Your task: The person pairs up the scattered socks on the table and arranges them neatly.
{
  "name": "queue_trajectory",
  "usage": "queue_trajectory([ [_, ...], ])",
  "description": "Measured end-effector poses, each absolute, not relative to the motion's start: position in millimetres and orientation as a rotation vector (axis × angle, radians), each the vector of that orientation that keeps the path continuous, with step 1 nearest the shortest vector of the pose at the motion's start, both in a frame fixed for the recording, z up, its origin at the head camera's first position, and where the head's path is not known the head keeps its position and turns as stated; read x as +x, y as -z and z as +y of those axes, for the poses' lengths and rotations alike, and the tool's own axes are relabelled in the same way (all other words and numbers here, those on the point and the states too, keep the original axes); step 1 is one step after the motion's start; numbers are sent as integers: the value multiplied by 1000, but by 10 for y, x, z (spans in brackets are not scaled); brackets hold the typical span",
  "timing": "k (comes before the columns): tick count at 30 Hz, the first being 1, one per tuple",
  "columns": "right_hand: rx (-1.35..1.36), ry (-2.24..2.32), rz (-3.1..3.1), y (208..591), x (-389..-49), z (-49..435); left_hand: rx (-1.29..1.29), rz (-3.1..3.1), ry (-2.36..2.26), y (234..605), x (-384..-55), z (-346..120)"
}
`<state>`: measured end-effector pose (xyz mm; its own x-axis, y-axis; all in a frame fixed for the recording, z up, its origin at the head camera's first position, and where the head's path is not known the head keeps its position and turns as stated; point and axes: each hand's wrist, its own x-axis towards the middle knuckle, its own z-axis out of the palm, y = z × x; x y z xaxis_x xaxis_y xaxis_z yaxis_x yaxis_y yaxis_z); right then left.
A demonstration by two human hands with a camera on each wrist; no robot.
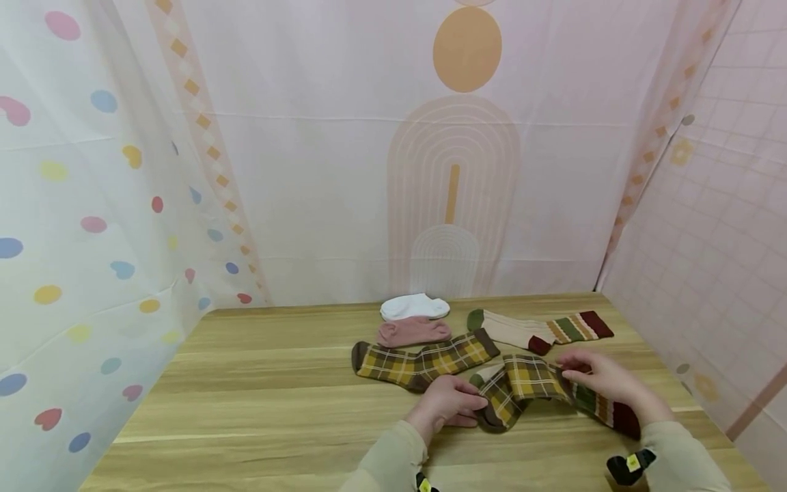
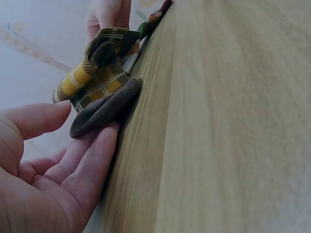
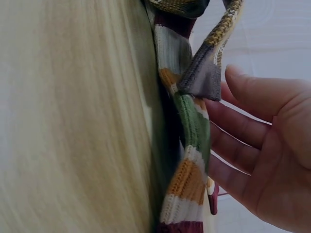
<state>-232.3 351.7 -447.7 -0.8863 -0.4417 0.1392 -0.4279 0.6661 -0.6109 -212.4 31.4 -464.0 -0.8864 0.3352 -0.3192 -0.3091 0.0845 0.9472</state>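
A yellow-and-brown plaid sock (image 1: pixel 531 377) lies bent across a striped sock (image 1: pixel 595 404) near the front right of the table. My left hand (image 1: pixel 447 404) is at the plaid sock's dark end; in the left wrist view, extended fingers (image 2: pixel 99 150) touch that end from below, while the thumb stands apart. At the opposite end, my right hand (image 1: pixel 599 374) has its fingers loosely spread beside the plaid sock's dark cuff (image 3: pixel 204 80). The striped sock's green, orange and cream bands (image 3: pixel 194 121) show below this cuff. Its middle is hidden under the plaid sock.
On the wooden table (image 1: pixel 258 389), a second plaid sock (image 1: pixel 393 365) lies behind my left hand. Beyond it are a pink sock (image 1: pixel 408 333) and a white sock (image 1: pixel 412 307). Another striped sock (image 1: pixel 507 329) lies at the back right. Patterned cloth (image 1: pixel 307 191) hangs behind the table.
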Motion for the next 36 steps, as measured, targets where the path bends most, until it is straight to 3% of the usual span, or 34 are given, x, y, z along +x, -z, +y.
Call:
queue_trajectory([
  [21,-700,1011,2916,4535,-2314,3518,-11,1967,-1855,4674,-2101,380],
  [36,-495,1254,3081,4325,-2224,3569,167,2152,-2034,4621,-2085,253],
])
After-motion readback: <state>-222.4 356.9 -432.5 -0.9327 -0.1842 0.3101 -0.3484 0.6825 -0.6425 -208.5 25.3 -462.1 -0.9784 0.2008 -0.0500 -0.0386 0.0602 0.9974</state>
